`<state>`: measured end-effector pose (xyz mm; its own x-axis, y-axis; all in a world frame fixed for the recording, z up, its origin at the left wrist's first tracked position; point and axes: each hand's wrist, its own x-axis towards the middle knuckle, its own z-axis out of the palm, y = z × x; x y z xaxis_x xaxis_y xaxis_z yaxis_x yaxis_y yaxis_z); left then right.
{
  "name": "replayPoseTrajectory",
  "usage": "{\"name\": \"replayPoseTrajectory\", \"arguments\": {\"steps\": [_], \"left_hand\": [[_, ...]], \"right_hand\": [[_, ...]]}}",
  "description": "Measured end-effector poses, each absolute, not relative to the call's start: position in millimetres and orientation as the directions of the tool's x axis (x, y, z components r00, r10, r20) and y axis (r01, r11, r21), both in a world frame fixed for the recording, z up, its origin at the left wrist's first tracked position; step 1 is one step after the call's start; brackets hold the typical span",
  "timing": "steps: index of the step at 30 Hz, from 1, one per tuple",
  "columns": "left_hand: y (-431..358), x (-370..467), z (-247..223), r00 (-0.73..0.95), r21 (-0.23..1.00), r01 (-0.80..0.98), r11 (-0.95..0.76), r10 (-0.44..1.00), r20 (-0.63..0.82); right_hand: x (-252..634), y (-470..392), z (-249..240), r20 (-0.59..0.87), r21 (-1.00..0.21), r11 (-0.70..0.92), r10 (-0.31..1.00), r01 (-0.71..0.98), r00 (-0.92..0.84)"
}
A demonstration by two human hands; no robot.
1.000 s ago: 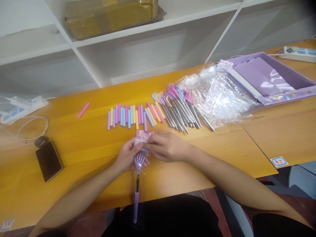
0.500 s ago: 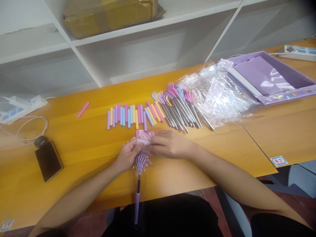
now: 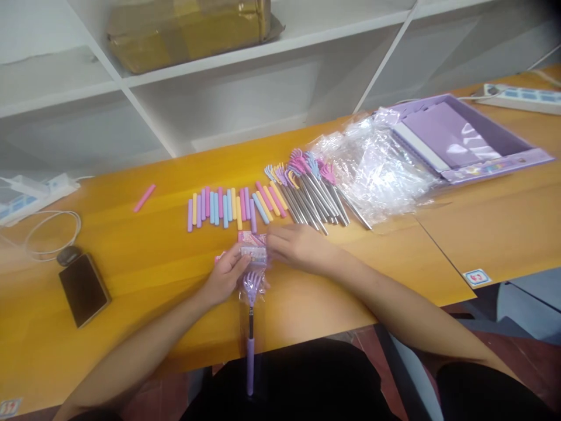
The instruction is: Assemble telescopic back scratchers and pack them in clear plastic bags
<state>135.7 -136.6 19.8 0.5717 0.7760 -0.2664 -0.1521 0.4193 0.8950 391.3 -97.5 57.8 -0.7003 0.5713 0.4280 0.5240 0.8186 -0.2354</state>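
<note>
Pinching the card (image 3: pixel 257 255) above the bagged purple scratcher (image 3: pixel 250 321), lower centre of frame, with left hand (image 3: pixel 224 279); curling right hand (image 3: pixel 298 247) alongside, cannot tell whether gripping; probably handling light, slippery, best held by handle (image 3: pixel 250 365).

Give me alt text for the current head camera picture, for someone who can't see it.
Left hand holding a bagged purple claw-headed scratcher, right hand beside a pink printed card. Beyond lie short pastel sticks and claw-topped metal rods; plastic bags and a purple box sit farther right.
</note>
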Motion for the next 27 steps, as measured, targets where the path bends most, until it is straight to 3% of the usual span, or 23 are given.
{"name": "replayPoseTrajectory", "arguments": {"steps": [2,4,8,10,12,14,21,24,27], "left_hand": [[-137.5,134.5,21.0,0.574,0.897,-0.155,0.415,0.777,-0.26],[-139.0,133.9,22.4,0.567,0.904,-0.162,0.395,0.788,-0.242],[-142.1,135.1,25.0,0.584,0.905,-0.204,0.372,0.789,-0.192],[-144.2,136.8,26.2,0.613,0.893,-0.23,0.387,0.77,-0.176],[-147.0,138.7,27.6,0.634,0.88,-0.258,0.398,0.757,-0.157],[-149.8,140.6,29.2,0.65,0.87,-0.27,0.413,0.745,-0.152],[-159.7,151.1,30.9,0.571,0.901,-0.252,0.352,0.806,-0.155],[-169.3,158.9,28.2,0.42,0.924,-0.213,0.317,0.884,-0.206],[-176.7,164.1,26.9,0.39,0.916,-0.164,0.365,0.877,-0.28]], "right_hand": [[391.1,-106.8,68.4,0.268,-0.365,0.654,0.756,0.663,-0.598],[389.5,-127.9,82.0,0.061,-0.502,0.492,0.841,0.711,-0.538],[373.1,-194.6,93.5,-0.219,-0.807,0.193,0.78,0.558,-0.586],[355.6,-228.2,81.7,-0.32,-0.911,-0.077,0.754,0.406,-0.574],[333.7,-256.0,59.2,-0.404,-0.907,-0.383,0.679,0.173,-0.613],[311.5,-276.7,32.8,-0.414,-0.839,-0.544,0.653,-0.012,-0.634],[279.8,-300.7,-2.6,-0.373,-0.745,-0.614,0.707,-0.26,-0.601],[279.9,-295.8,5.6,-0.433,-0.69,-0.674,0.676,-0.264,-0.596],[277.6,-293.0,10.3,-0.49,-0.648,-0.721,0.641,-0.245,-0.591]]}}
